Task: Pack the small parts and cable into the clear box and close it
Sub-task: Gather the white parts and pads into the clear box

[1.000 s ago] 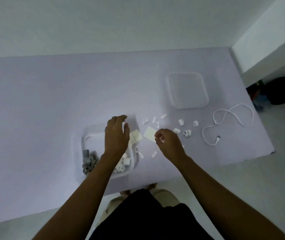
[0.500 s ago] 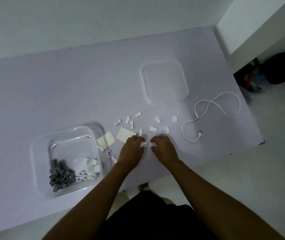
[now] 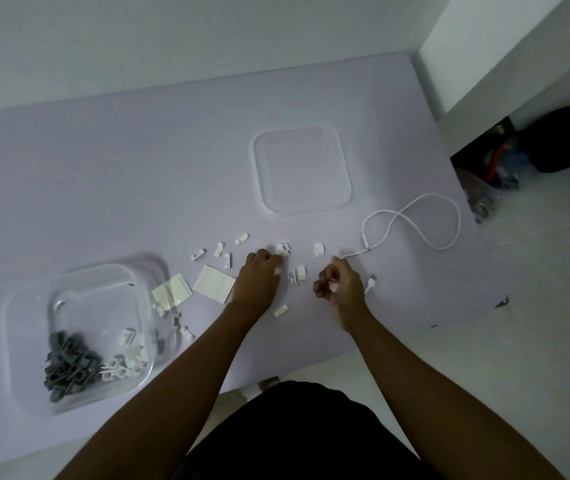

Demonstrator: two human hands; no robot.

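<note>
The clear box (image 3: pixel 27 306) sits at the front left of the table with grey clips (image 3: pixel 68 368) and white clips (image 3: pixel 127 358) inside. Its clear lid (image 3: pixel 302 169) lies flat further back. Several small white parts (image 3: pixel 222 251) are scattered between them, with flat cream pads (image 3: pixel 214 284) beside the box. The white cable (image 3: pixel 411 223) loops at the right. My left hand (image 3: pixel 259 280) rests palm down on the table, fingers curled on a small white part. My right hand (image 3: pixel 340 284) is closed on small white parts just left of the cable's plug (image 3: pixel 370 283).
The lilac table (image 3: pixel 138 174) ends close to my body and at the right. A white wall corner (image 3: pixel 505 46) stands at the far right. A black bag (image 3: pixel 560 140) and coloured clutter lie on the floor beyond the table's right edge.
My left hand left the box and came right to the scattered parts. Both hands met, then moved apart, the right one toward the cable. The view shifted right.
</note>
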